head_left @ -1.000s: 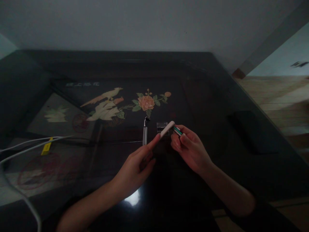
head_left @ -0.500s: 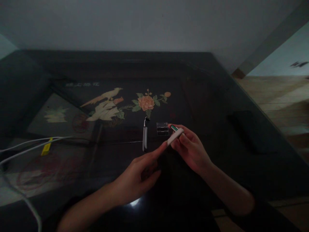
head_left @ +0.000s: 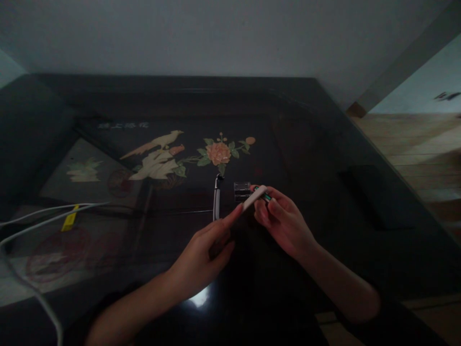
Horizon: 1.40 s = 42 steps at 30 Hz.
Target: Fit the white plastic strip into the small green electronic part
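Left hand [head_left: 201,254] holds white stick [head_left: 253,199], tip across green strip [head_left: 267,197] pinched in right hand [head_left: 288,220], well in from worktop's [head_left: 306,134] right edge.

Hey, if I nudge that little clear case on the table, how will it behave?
The clear case looks like see-through plastic, so it's probably light and stiff. The tabletop shines, so the case may slide easily. It seems to sit low, so tipping looks unlikely.
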Tool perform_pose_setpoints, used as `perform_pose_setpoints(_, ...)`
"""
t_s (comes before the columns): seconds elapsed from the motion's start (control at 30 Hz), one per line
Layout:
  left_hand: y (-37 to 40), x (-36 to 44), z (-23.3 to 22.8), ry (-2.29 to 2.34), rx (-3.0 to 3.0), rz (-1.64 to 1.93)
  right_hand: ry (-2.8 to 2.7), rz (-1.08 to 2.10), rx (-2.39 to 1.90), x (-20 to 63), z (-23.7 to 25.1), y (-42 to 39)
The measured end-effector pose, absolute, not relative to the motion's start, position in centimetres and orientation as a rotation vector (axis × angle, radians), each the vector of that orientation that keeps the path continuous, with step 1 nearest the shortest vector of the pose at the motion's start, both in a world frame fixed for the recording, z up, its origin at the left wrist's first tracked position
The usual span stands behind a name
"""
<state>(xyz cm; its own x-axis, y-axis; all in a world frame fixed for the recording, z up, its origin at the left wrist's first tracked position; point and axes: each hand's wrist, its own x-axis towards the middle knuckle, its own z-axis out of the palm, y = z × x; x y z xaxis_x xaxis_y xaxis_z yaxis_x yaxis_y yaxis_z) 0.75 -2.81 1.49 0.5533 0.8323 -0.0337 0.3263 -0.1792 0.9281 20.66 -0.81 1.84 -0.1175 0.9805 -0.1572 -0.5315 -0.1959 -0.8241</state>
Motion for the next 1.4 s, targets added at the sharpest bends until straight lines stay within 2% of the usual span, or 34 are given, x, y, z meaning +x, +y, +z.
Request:
perform_pose_setpoints(0.43,-2.62,0.62,0.99,1.053,1.717,0.587,-0.743,1.601,-0.844,20.68,1.72,-0.97)
perform_pose_setpoints(1.03,-3.02,0.49,1.77,0.774,1.684,0.535,-0.612,1.626,-0.905,20.76,1.83,-0.88)
perform_pose_setpoints(1.4,-2.83,0.66,1.29,0.942,1.767,0.607,-0.694,1.623,-0.835,20.71,1.6,-0.8)
